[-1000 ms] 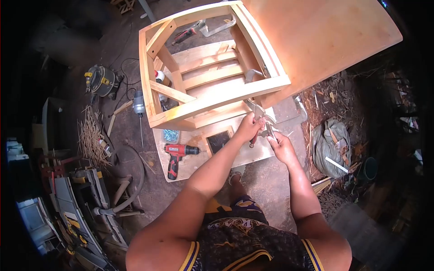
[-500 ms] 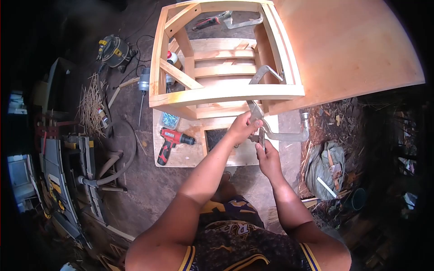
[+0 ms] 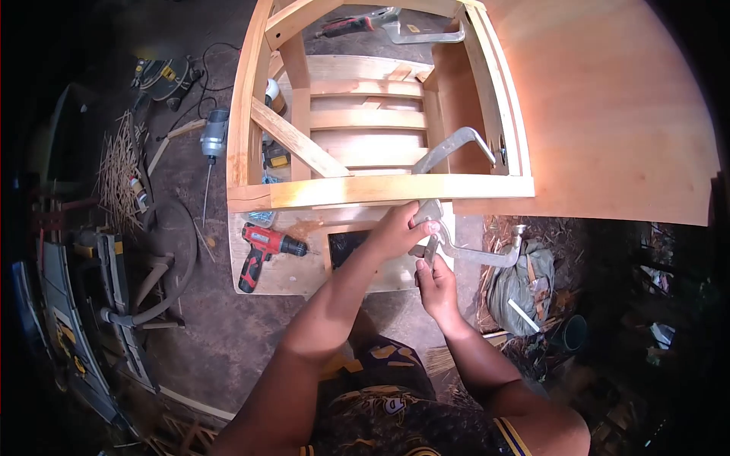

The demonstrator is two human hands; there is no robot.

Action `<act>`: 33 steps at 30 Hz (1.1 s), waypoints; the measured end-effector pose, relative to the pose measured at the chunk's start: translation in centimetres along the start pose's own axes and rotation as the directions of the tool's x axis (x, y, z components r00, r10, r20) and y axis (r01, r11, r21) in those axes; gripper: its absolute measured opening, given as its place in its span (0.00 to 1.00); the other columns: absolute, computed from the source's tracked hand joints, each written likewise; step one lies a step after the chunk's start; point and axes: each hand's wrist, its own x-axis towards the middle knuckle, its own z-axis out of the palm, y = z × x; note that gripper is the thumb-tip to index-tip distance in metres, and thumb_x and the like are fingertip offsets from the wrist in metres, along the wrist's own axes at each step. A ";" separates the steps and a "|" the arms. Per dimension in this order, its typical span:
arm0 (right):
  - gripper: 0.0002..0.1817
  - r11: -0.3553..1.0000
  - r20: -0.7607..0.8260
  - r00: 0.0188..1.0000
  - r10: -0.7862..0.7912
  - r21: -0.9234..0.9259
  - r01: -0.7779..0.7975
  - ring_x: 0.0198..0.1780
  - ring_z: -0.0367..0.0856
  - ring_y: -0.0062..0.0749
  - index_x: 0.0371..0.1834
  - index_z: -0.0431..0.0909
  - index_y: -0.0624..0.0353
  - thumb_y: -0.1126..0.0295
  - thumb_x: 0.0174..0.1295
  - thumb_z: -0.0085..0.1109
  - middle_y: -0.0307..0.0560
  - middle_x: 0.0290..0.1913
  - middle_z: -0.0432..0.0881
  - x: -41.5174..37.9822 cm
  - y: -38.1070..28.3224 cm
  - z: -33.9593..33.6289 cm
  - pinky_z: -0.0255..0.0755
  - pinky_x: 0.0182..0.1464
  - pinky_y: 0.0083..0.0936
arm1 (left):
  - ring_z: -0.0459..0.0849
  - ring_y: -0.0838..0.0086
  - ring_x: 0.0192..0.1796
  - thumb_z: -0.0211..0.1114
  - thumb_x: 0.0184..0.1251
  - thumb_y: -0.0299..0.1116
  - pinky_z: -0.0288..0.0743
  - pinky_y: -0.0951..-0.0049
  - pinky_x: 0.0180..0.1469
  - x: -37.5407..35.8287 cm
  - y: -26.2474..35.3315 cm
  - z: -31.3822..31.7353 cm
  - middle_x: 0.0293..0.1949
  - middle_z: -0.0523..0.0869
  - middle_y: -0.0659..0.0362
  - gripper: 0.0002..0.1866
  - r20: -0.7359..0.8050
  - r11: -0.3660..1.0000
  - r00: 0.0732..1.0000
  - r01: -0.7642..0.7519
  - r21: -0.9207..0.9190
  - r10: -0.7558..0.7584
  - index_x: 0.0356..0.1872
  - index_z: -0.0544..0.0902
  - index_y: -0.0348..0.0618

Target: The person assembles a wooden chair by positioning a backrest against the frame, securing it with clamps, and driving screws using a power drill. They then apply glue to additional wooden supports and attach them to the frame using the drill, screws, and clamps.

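A metal locking C-clamp (image 3: 480,256) hangs at the near side of a wooden frame (image 3: 342,191). My left hand (image 3: 399,234) is closed round its body just below the front rail. Lower down, my right hand (image 3: 437,291) pinches the clamp's handle end with thumb and fingers. One curved jaw reaches up inside the frame by the right post, and the other sticks out to the right, outside the frame. A large plywood panel (image 3: 601,114) adjoins the frame's right side.
A red cordless drill (image 3: 264,251) lies on the wooden board (image 3: 304,283) beneath the frame. Another clamp (image 3: 426,34) is at the far rail. On the left floor are a grey power tool (image 3: 215,133), wood strips (image 3: 122,163) and a hose (image 3: 194,258); a grey sack (image 3: 517,296) sits right.
My view has shifted closer to the frame, which appears larger and lower. Both hands stay on the clamp, and the right hand has moved slightly down along with it.
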 end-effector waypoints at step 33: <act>0.15 0.905 -0.448 0.892 -0.058 0.354 0.236 0.29 0.63 0.14 0.53 0.69 0.60 0.60 0.76 0.41 0.33 0.29 0.66 3.7 -1.0 9.6 0.60 0.31 0.15 | 0.77 0.71 0.50 0.63 0.66 0.51 0.72 0.68 0.53 2.4 -4.9 -3.1 0.46 0.82 0.54 0.27 0.393 0.938 0.916 0.207 -0.279 -0.086 0.53 0.78 0.37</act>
